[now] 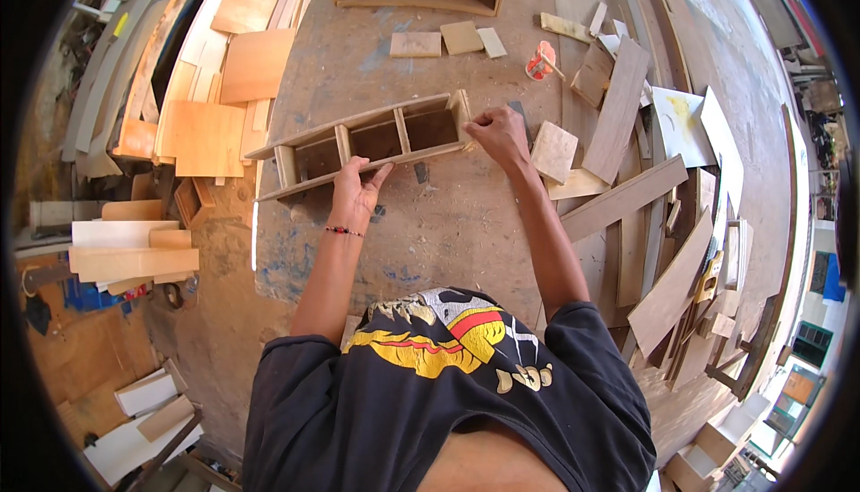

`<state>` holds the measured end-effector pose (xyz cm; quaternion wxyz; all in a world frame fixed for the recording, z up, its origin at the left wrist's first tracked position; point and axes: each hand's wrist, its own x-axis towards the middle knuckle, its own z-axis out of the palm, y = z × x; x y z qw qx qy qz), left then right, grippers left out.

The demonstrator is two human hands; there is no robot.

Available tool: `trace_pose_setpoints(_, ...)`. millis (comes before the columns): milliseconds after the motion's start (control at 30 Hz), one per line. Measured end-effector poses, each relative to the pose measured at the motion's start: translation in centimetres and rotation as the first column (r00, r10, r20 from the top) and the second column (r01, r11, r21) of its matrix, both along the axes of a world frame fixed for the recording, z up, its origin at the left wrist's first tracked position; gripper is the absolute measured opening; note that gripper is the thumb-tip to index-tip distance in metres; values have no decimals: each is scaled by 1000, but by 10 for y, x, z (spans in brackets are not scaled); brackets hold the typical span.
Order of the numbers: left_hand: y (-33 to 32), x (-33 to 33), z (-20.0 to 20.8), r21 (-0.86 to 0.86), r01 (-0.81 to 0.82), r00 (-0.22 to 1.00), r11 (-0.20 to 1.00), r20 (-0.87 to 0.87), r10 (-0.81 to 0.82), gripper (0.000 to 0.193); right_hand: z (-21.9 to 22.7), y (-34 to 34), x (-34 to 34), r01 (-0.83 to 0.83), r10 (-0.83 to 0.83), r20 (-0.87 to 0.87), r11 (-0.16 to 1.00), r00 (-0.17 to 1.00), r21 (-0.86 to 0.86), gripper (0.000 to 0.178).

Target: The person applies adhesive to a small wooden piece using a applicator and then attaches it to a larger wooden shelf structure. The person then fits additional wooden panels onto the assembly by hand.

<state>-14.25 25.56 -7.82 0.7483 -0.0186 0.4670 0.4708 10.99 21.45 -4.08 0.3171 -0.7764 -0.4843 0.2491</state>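
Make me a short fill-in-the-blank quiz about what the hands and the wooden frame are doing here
1. The left hand rests on the near long rail of the wooden ____.
2. The right hand grips the frame's ____ end.
3. An orange-capped bottle stands on the ____.
Missing words: frame; right; workbench

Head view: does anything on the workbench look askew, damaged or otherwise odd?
Nothing stands out. The wooden divided frame lies whole on the workbench, left hand on its near rail, right hand at its end. Offcuts and an orange bottle lie scattered.
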Motion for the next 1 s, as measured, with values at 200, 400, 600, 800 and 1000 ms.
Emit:
trace_pose_setpoints(200,8,15,12,-49,28,1000,998,2,-28,19,-10,-18,35,213,-215,-38,976,976,-37,24)
trace_pose_setpoints(400,25,39,20,-41,95,990,995,111,-90,28,-16,-45,52,279,-288,-89,955,953,-98,29)
trace_pose_setpoints(600,55,72,31,-77,78,977,994,205,-61,31,-28,-57,48,297,-310,-150,949,939,-104,28)
trace_pose_setpoints(800,110,93,27,-123,99,963,987,262,-64,42,-34,-56,42,307,-316,-232,949,920,-72,25)
trace_pose_setpoints(1000,149,117,14,-122,123,970,985,223,-94,43,-38,-54,39,310,-319,-232,948,919,-75,24)
